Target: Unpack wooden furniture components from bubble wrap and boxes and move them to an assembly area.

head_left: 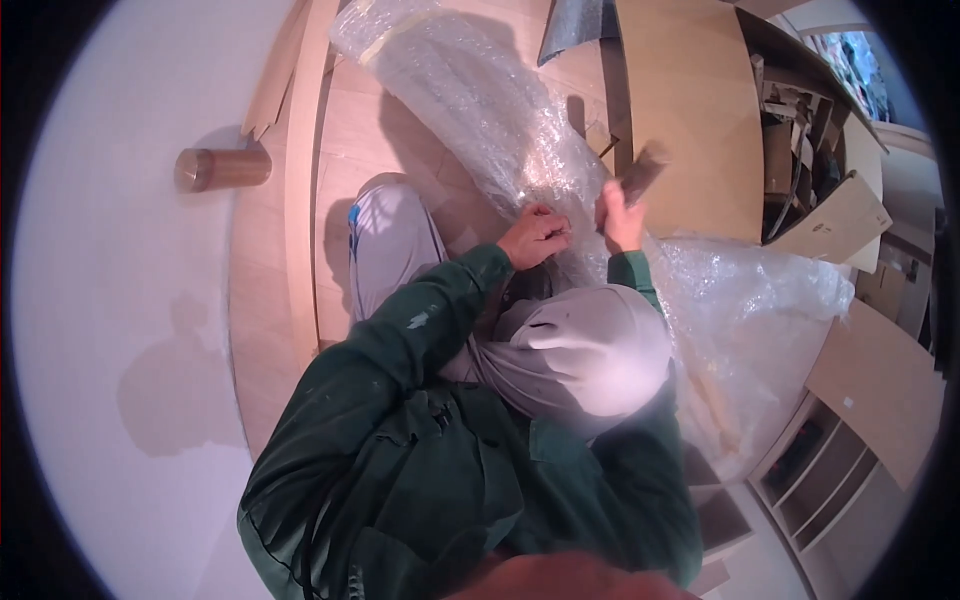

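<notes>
A: Starting from the bubble-wrapped bundle (490,110): lying where?

B: On the wood-toned floor (455,185), slanting down from the upper edge to the middle, right up to the hands.

A: Doing what with the left hand (537,238)?

B: Touching the near end of the wrap with fingers curled inward. Cannot tell whether pinching the plastic or only resting on it.

A: And with the right hand (623,215)?

B: Grasping a stubby brown object (647,172), held upright just beside the wrap. Too blurred to tell of what kind.

A: Hemmed in by what, close by?

B: On the left, by the left knee (390,225) in pale trousers, near the bundle; on the near side, by the folded right leg (590,350). Just past the right hand, blocked by a big cardboard box (690,120), open toward the right, with jumbled scraps (795,140) showing inside.

A: And farther out?

B: Below the box, see loose bubble wrap (760,310) spread to the right; beyond that, a brown panel (885,370) and a shelved unit (820,470). At the top, between bundle and box, notice a silvery sheet (580,28). Off left, find a long pale board (302,200), then a brown cylinder (225,170) near the white wall (100,250).
</notes>
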Tool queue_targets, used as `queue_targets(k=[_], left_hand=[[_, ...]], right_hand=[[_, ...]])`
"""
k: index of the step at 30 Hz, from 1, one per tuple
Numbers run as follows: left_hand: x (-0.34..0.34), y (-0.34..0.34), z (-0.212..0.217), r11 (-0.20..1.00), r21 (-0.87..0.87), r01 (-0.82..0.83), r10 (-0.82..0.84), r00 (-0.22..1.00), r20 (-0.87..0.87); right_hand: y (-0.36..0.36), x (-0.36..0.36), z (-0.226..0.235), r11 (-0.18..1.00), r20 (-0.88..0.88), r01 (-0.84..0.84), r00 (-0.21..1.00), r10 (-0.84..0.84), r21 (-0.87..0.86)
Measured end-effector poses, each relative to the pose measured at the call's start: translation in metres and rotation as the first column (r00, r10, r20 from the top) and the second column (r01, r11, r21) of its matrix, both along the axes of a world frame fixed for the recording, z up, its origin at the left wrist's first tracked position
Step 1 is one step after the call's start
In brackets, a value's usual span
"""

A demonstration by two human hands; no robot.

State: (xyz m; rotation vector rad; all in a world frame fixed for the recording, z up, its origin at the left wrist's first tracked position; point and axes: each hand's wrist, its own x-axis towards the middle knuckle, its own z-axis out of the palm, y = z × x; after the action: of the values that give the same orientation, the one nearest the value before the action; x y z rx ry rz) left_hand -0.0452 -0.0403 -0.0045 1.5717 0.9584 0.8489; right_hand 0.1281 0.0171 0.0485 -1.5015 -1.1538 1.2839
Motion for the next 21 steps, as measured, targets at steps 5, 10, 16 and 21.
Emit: queue_targets(k=[5, 10, 16, 21], left_hand=[[-0.003, 0.0, -0.02, 0.999, 0.022, 0.034, -0.034, 0.999, -0.015], [-0.001, 0.003, -0.012, 1.0, -0.025, 0.015, -0.015, 1.0, 0.008], [0.0, -0.007, -0.013, 0.993, 0.104, -0.055, 0.058, 0.998, -0.023], [-0.002, -0.003, -0.016, 0.999, 0.047, 0.0, 0.001, 1.0, -0.016]], right_hand=[[-0.009, 0.014, 0.016, 0.992, -0.075, 0.103, 0.991, -0.108, -0.071], [0.005, 0.0, 0.013, 0.993, -0.167, -0.023, 0.985, 0.041, 0.113], [-0.037, 0.043, -0.014, 0.998, -0.105, -0.034, 0.994, 0.028, -0.06], [-0.019, 0.026, 0.011, 0.993, -0.387, 0.019, 0.922, 0.028, 0.115]])
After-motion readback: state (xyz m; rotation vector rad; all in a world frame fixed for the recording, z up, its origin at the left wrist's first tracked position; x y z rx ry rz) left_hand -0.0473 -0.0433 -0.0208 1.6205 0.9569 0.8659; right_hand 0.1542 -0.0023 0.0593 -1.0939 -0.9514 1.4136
